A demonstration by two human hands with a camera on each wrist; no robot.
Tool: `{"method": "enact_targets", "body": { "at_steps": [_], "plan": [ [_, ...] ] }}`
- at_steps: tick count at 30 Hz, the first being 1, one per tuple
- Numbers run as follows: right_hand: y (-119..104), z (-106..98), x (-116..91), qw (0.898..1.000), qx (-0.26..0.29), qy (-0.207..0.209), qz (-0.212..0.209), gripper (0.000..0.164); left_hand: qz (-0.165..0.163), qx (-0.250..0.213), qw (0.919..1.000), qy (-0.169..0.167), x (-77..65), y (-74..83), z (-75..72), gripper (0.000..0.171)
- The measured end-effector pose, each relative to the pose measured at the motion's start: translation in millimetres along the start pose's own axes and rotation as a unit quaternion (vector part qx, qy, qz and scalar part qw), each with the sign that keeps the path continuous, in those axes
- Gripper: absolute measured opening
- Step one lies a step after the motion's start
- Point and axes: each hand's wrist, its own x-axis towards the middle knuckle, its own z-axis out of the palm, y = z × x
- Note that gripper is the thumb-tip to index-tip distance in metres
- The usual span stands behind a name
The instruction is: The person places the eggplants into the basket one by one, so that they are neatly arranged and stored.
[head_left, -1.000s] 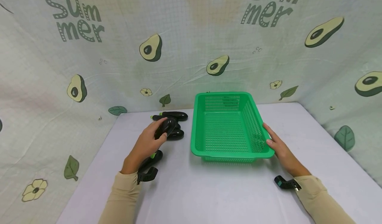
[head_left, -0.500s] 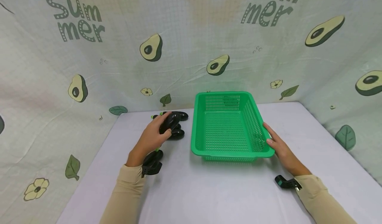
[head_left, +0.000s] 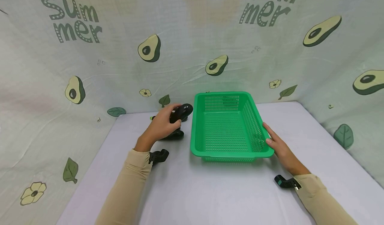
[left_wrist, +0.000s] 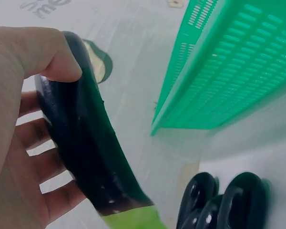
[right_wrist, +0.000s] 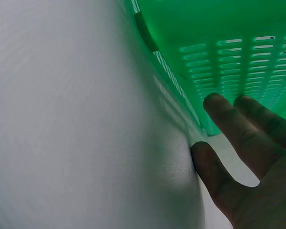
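Observation:
My left hand (head_left: 163, 123) grips a dark eggplant (head_left: 183, 112) above the table, just left of the basket. In the left wrist view the thumb lies across the eggplant (left_wrist: 88, 133), with the fingers behind it and its green stem end pointing down. Beneath the hand lie several more eggplants (head_left: 175, 135), partly covered by it. My right hand (head_left: 282, 151) rests against the right side of the green basket (head_left: 196, 128). In the right wrist view its loosely extended fingers (right_wrist: 243, 129) touch the slotted outer wall, one fingertip near the tablecloth; the thumb is out of that view.
The basket stands near the back of the table (head_left: 210, 195), which has a pale cloth. A printed curtain (head_left: 180, 35) hangs behind and at the sides. Each wrist wears a black band camera (head_left: 159, 156).
My left hand has moved right and farther back with the eggplant, lifting it toward the basket's left rim. Its forearm now hides the nearer loose eggplant. The right hand and basket have stayed put.

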Motion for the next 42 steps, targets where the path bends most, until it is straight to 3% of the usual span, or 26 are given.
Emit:
{"method": "enact_targets", "body": {
  "at_steps": [5, 10, 27, 34, 42],
  "plan": [
    [0.1, -0.1, 0.2, 1.000, -0.001, 0.001, -0.001, 0.058, 0.026, -0.010, 0.9995, -0.015, 18.8, 8.6, 2.9, 0.057],
    [0.6, 0.7, -1.6, 1.000, -0.006, 0.001, -0.002, 0.058, 0.043, 0.007, 0.9987, -0.027, 34.3, 16.1, 6.4, 0.057],
    [1.5, 1.8, -7.1, 1.000, -0.014, 0.000, 0.002, 0.058, 0.094, 0.034, 0.9923, -0.072, 72.0, 32.8, 24.8, 0.058],
    [0.8, 0.6, -3.4, 1.000, -0.013, -0.002, -0.004, 0.058, 0.083, 0.011, 0.9927, -0.088, 81.8, 32.7, 32.2, 0.058],
    [0.5, 0.7, -0.6, 1.000, -0.007, -0.004, 0.000, 0.058, 0.071, -0.001, 0.9944, -0.078, 90.7, 34.5, 39.3, 0.051]
  ]
}}
